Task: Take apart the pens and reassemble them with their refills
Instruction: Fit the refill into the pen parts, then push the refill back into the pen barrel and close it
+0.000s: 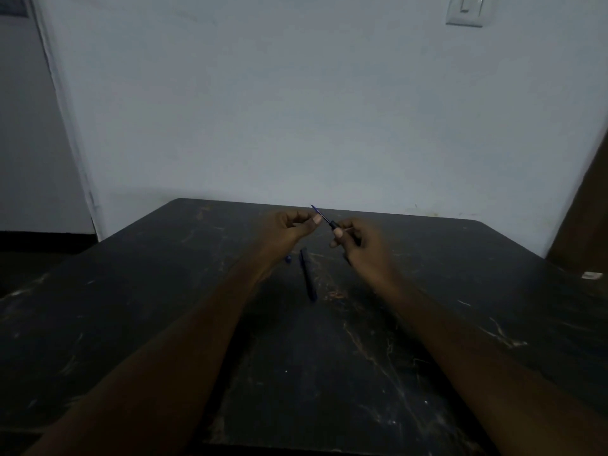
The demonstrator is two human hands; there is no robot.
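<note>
My right hand (358,245) is closed around a dark pen (325,219) whose thin blue tip points up and to the left, above the table. My left hand (289,228) hovers just left of that tip with fingers curled and thumb extended; whether it pinches anything I cannot tell. Between my forearms a dark pen barrel (308,274) lies on the black table (164,307), pointing roughly away from me. A small blue cap-like piece (288,258) rests on the table by my left wrist.
The black, scratched table meets a pale wall (296,110) at its far edge. A small white object (591,275) lies near the table's right edge. A light switch (465,9) is on the wall at upper right.
</note>
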